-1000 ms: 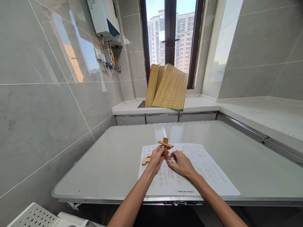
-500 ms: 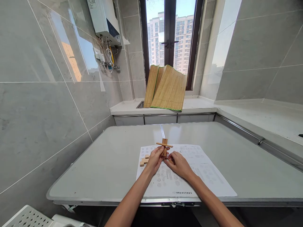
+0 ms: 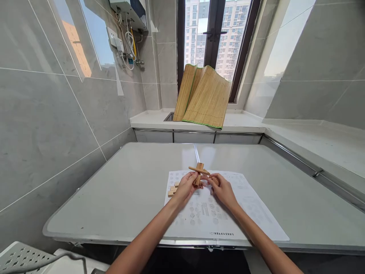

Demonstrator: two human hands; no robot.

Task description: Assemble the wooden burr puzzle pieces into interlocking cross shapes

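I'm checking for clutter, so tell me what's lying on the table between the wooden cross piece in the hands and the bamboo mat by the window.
Head view: bare table between wooden cross piece and bamboo mat.

hidden: lower wooden cross (image 3: 199, 176) behind fingers | too small: sheet (image 3: 251, 213) print | cut off: water heater (image 3: 131, 8) top, forearms at bottom edge
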